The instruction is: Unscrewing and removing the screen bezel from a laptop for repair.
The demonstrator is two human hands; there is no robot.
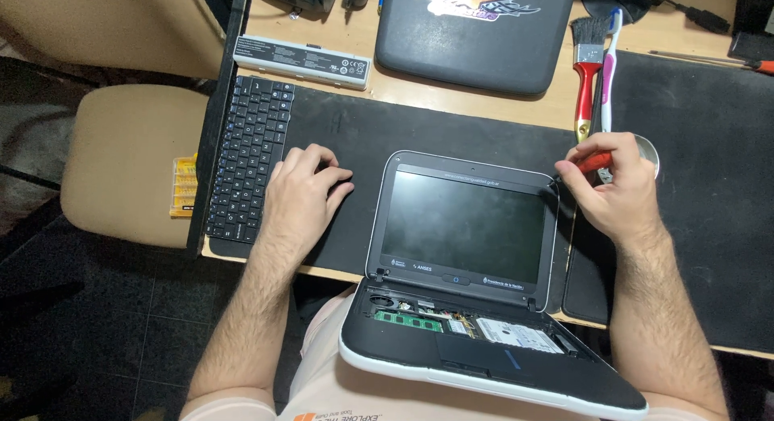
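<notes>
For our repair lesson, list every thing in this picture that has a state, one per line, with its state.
Laptop: open, screen dark, keyboard bay uncovered with circuit boards showing.
Keyboard: removed, lying on the mat.
Battery: out, lying on the desk.
Left hand: flat on the mat, empty.
Right hand: closed on a red-handled tool.

Bare mat between keyboard, laptop

Black keyboard on a black mat, white-edged dark laptop, red-handled brush (green memory strip inside).
</notes>
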